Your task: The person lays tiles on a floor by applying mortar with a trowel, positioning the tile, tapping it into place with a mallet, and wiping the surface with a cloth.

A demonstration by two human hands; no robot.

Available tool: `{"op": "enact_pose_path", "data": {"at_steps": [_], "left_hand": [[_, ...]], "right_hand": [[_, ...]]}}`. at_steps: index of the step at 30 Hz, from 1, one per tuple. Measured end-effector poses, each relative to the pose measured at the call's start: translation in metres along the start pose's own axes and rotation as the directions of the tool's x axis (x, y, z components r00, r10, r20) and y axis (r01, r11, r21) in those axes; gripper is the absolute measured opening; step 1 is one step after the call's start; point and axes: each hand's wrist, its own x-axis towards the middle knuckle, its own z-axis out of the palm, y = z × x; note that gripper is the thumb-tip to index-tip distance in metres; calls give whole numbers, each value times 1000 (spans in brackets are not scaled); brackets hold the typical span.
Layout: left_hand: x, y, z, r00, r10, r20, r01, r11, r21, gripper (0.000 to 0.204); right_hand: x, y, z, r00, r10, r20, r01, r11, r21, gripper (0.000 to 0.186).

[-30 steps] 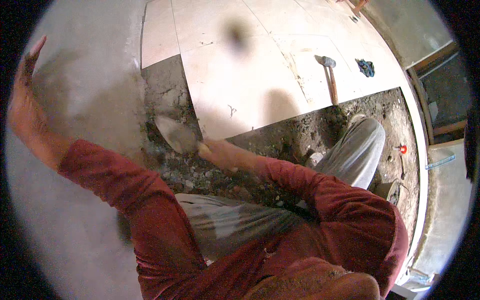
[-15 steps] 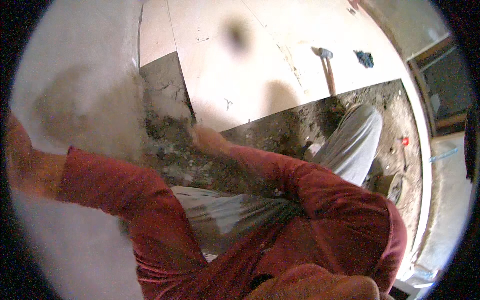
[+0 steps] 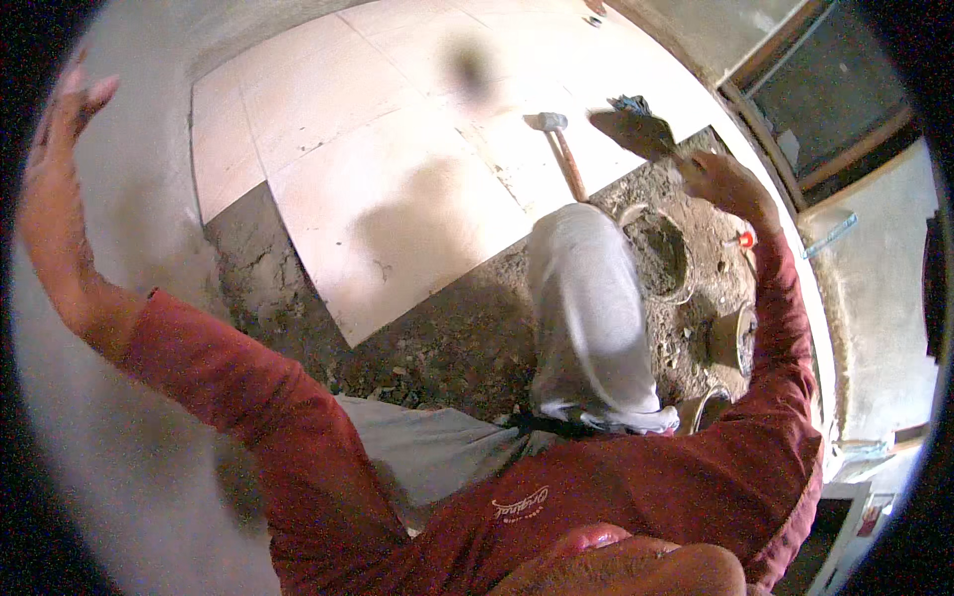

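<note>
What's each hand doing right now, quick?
Left hand: open, raised beside the wall.
Right hand: closed, holding a trowel.

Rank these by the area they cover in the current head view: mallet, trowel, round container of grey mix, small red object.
1. Round container
2. Trowel, its handle mostly hidden by the right hand
3. Mallet, similarly long but thinner
4. Small red object

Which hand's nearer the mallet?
Right. The right hand, gripping a trowel, is right of the mallet; the left hand is much farther off, to its left, by the wall.
</note>
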Motion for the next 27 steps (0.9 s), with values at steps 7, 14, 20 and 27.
{"op": "enact_pose_path", "data": {"at_steps": [7, 14, 20, 27], "left_hand": [[-3, -80, 236, 795, -121, 595, -137, 919, 370, 49], [-229, -164, 417, 508, -378, 774, -10, 896, 444, 58], [-349, -123, 502, 680, -628, 378, 31, 540, 841, 72], [-348, -108, 520, 680, -648, 342, 5, 470, 882, 66]], "right_hand": [[-97, 111, 147, 577, 356, 735, -685, 701, 198, 26], [-12, 266, 323, 731, 167, 661, -486, 808, 334, 39], [145, 341, 444, 723, 604, 335, -686, 681, 255, 75], [257, 443, 585, 759, 631, -160, -544, 750, 376, 82]]}}
